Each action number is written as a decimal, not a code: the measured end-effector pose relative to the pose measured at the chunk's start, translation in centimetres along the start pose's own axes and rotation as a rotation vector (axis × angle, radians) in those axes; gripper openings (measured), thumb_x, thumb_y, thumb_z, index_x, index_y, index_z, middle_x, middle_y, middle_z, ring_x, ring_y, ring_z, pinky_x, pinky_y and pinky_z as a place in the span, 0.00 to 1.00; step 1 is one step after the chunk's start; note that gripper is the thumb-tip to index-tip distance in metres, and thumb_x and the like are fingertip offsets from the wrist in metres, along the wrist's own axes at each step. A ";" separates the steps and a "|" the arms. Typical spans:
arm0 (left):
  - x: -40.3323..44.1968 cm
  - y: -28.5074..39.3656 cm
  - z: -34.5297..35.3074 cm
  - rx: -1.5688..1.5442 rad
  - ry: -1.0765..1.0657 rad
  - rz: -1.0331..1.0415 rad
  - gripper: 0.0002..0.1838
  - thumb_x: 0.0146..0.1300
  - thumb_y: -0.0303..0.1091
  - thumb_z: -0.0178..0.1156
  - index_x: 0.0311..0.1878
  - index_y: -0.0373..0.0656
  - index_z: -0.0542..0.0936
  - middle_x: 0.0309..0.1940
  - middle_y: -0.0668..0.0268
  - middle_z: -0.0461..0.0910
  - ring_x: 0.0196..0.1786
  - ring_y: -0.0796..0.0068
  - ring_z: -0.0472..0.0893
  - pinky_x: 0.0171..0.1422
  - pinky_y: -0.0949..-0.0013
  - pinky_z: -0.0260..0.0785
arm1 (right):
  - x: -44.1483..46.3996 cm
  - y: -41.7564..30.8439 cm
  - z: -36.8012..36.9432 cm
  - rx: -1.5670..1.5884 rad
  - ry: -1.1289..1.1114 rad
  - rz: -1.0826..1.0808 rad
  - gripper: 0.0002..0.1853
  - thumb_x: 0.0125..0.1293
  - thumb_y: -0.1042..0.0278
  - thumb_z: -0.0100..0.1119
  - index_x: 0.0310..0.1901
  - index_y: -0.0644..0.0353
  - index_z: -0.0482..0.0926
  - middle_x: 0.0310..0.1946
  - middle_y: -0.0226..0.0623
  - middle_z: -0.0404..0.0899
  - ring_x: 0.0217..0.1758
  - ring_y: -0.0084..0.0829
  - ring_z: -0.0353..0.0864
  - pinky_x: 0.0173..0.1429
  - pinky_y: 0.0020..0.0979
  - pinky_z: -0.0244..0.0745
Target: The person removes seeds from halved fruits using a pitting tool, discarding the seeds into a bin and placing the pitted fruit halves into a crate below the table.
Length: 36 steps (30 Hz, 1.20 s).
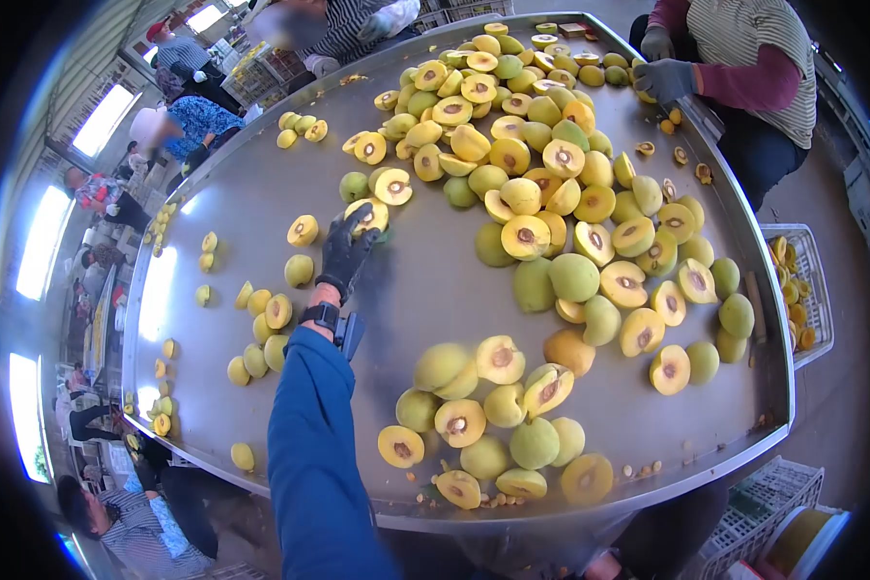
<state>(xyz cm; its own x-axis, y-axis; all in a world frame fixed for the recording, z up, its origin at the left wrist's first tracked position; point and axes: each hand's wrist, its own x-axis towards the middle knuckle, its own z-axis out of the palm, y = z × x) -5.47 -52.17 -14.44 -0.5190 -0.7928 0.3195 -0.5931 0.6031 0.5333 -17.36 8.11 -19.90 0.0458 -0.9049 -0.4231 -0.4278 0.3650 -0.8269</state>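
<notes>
My left hand [346, 249], in a dark glove with a watch at the wrist, reaches over the metal table. Its fingers are closed on a halved yellow peach [365, 218], cut face up. Touching distance away lie another cut peach half [393, 187] and a whole greenish peach [354, 186]. To the right spreads a large heap of peaches [522, 197], many halved with the stone showing. Nearer me is a smaller group of whole and cut peaches [505, 400]. My right hand does not show clearly; a small skin-coloured patch at the bottom edge cannot be made out.
The metal table [406, 290] has a raised rim. Loose peach halves [258, 302] lie on its left. A gloved co-worker [744, 77] works at the far right corner. Beside the table stand a white crate of peach halves [800, 290] and another crate [768, 512].
</notes>
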 end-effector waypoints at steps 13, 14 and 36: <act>-0.1 17.7 6.2 -0.066 -0.293 0.587 0.33 0.63 0.54 0.61 0.69 0.52 0.70 0.70 0.47 0.62 0.73 0.44 0.60 0.75 0.49 0.56 | 0.8 -0.4 -0.6 -0.222 -0.115 0.089 0.29 0.62 0.47 0.62 0.62 0.53 0.75 0.57 0.55 0.76 0.59 0.38 0.78 0.63 0.42 0.69; 0.3 18.1 7.6 -0.035 -0.288 0.556 0.32 0.63 0.54 0.62 0.68 0.53 0.71 0.70 0.47 0.61 0.73 0.43 0.60 0.75 0.49 0.56 | 0.9 -1.6 -1.3 -0.194 -0.010 -0.004 0.25 0.63 0.51 0.61 0.59 0.54 0.76 0.54 0.52 0.78 0.57 0.44 0.79 0.61 0.43 0.71; -17.8 23.0 -4.4 0.117 -0.576 0.418 0.34 0.60 0.36 0.65 0.70 0.47 0.67 0.65 0.56 0.71 0.68 0.52 0.69 0.72 0.54 0.61 | -2.3 -2.7 -4.3 -0.224 0.191 -0.167 0.17 0.63 0.54 0.60 0.46 0.58 0.77 0.28 0.51 0.81 0.32 0.53 0.82 0.37 0.48 0.77</act>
<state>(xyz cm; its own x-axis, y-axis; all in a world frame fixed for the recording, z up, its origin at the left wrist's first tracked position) -7.16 -24.60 -4.39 -0.9401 -0.3408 -0.0024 -0.3189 0.8773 0.3587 -20.17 8.26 -15.10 -0.0287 -0.9805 -0.1945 -0.6173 0.1704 -0.7681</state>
